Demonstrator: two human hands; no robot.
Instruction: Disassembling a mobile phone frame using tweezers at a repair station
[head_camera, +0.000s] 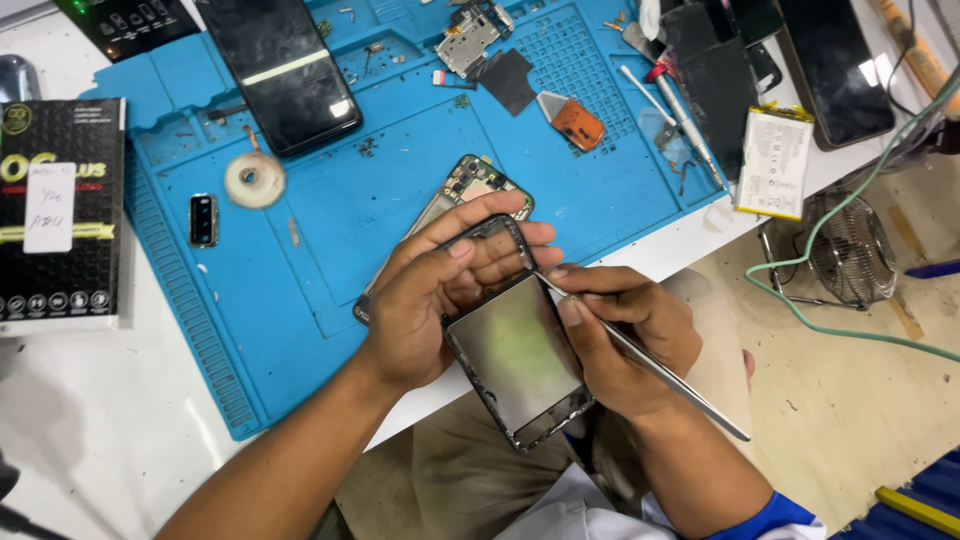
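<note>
Head view, looking down on a repair bench. Left hand (440, 300) is gripping a phone screen frame (515, 355) by its upper left edge, fingers curled around the top corner, and is holding it tilted above the bench edge, its dull inner plate facing up. Right hand (625, 335) is pinching metal tweezers (650, 365) between thumb and fingers; the tips are touching the frame's upper right edge, and the long handles are pointing down toward the right. Behind the left hand, an opened phone body (470, 185) with exposed green circuit parts is lying on the blue work mat (330, 220). Also lying on the mat are a dark phone (280, 70) face up, a roll of tape (254, 180), a small camera module (203, 220), an orange pry tool (578, 124) and a metal bracket (465, 38). A white battery (771, 162) is resting at the mat's right corner, just beside a screwdriver (685, 120). A black box (60, 210) is sitting on the white table (90, 420) to the left. A small wire fan (850, 250) is standing on the floor at right.
</note>
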